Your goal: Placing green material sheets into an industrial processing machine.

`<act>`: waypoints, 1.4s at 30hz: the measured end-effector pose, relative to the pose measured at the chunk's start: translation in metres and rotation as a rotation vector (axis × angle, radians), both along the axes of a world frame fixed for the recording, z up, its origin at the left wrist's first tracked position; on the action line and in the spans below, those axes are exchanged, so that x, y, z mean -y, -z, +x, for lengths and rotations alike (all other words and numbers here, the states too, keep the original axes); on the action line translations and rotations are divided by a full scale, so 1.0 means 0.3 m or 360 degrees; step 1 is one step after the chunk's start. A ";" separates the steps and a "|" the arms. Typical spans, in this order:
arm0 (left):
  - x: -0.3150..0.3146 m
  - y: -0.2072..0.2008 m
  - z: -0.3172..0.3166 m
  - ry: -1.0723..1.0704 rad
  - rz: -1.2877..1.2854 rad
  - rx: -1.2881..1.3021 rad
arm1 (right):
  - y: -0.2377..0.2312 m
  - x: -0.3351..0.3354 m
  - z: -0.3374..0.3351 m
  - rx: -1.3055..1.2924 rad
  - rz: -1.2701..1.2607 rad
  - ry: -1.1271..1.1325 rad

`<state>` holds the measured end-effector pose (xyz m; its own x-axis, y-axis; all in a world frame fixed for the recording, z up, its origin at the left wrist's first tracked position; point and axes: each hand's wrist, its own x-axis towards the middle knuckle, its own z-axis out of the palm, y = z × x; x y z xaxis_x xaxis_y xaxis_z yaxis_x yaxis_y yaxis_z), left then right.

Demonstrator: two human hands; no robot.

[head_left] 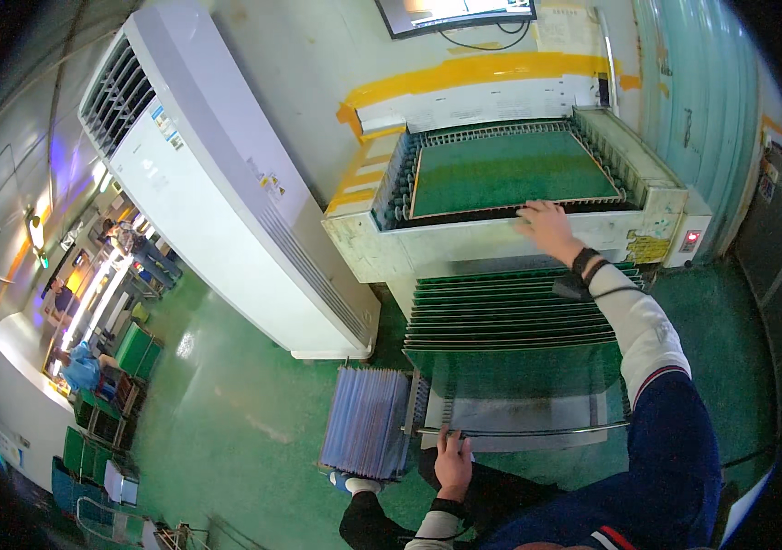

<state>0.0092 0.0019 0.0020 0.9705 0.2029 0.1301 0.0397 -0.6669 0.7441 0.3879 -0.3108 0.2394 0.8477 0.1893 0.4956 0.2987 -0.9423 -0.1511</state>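
At your left stands a tall white floor-standing air conditioner [226, 202]; its front carries a blue-and-white label [167, 128] and yellow triangular warning stickers [272, 186], too small to read with confidence. Near its foot, a pleated-looking stack of thin bluish-white sheets [365, 420] rests beside your leg.

Your left hand [452, 469] is low and near, its fingers at a slim shiny metal rod [537, 433]; you may be steadying it, but whether they close around it you cannot tell from here.

Farther off, the flat green rectangular panel with a pale edge [510, 170] lies inside the off-white metal machine with side rollers [492, 240]. Below it, dark green panels [501, 312] line up in a rack. A dark monitor [455, 14] and a pale paper notice [568, 29] are on the far wall, their writing not legible.

Your right hand [551, 229] is loosely spread at the panel's near edge, with nothing visibly gripped; contact is unclear. The step in hand seems to be tending that panel, and the next move probably calls for light, level edge contact. Right of it, a white switch box [698, 220] shows a red light.
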 end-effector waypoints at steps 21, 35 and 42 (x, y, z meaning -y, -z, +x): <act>-0.011 0.036 -0.012 -0.0011 0.0010 0.0002 | 0.160 -0.091 -1.002 -0.0353 -0.0012 -0.0573; -0.008 0.068 -0.028 -0.0016 0.0024 0.0041 | 0.124 -0.143 -1.046 -0.0209 0.0192 -0.0555; -0.010 0.074 -0.026 0.0006 0.0076 0.0067 | 0.223 -0.112 -0.866 -0.0382 -0.0053 -0.0437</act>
